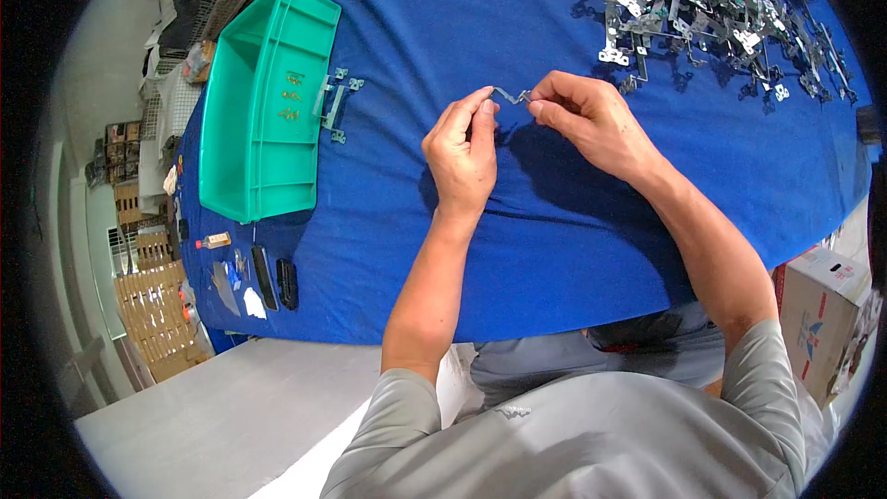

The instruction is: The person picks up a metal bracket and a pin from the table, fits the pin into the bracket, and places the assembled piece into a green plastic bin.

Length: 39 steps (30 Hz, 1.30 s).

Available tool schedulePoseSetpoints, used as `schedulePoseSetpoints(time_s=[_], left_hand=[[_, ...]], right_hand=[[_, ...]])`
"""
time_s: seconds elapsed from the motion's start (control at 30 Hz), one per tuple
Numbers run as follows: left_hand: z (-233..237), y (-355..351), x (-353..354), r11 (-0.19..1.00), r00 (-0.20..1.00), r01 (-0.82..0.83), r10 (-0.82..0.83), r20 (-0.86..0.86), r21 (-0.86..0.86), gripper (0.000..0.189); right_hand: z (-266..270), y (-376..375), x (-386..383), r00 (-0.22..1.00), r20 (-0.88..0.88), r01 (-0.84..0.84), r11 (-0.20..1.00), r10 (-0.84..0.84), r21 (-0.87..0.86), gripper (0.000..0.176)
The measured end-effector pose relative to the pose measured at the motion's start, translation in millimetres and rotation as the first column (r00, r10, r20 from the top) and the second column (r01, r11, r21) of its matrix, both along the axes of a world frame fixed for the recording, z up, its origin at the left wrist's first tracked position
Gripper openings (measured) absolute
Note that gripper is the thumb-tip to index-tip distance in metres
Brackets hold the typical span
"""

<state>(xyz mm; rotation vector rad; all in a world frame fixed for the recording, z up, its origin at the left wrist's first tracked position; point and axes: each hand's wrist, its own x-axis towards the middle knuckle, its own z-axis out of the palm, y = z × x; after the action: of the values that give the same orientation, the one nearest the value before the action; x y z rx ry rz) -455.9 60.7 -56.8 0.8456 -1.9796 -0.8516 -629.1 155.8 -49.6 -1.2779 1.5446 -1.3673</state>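
A small bent metal bracket [508,95] is held up over the blue cloth, stretched between both hands. My left hand [465,150] pinches its left end between thumb and fingertips. At the bracket's right end, the thumb and index finger of my right hand [591,122] are closed on it. A pile of similar metal brackets [688,14] lies at the upper right, beyond my right hand. Several metal brackets [334,111] rest beside the right edge of a green bin, to the left of my left hand.
The green bin [282,162] stands at the left on the blue cloth [397,46]. A small bottle [213,240], a black bar-shaped object [264,277] and another black object [287,283] lie near the front left edge. A cardboard box [818,310] stands at the lower right.
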Motion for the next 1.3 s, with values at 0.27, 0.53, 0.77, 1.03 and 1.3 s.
schedulePoseSetpoints(time_s=[0.27,0.53,0.77,1.03,1.3], left_hand=[[4.4,-1.6,-0.8,0.978,1.0,0.021,-0.02,0.007,-0.208,0.017],[4.5,-1.7,-0.9,0.959,0.995,0.093,-0.083,0.049,-0.266,0.018],[-1.4,2.6,-0.7,0.998,0.998,0.061,-0.062,0.013,0.032,0.016],[-2.2,0.6,0.9,0.967,0.999,0.01,0.003,-0.053,0.256,0.021],[-1.4,0.7,1.5,0.999,1.0,0.0,-0.001,0.012,0.049,0.018]], right_hand=[[-0.5,-0.1,0.7,0.998,0.037,0.048,0.995,-0.052,0.087,0.017],[0.4,0.3,-3.2,0.994,-0.112,0.005,1.0,-0.006,-0.016,0.021],[6.9,-2.2,-4.9,0.955,0.282,0.088,0.995,-0.097,0.043,0.019],[13.0,3.0,4.8,0.991,0.127,-0.052,0.998,0.047,0.03,0.019],[4.8,2.0,1.6,1.0,-0.027,0.0,1.0,0.001,0.014,0.018]])
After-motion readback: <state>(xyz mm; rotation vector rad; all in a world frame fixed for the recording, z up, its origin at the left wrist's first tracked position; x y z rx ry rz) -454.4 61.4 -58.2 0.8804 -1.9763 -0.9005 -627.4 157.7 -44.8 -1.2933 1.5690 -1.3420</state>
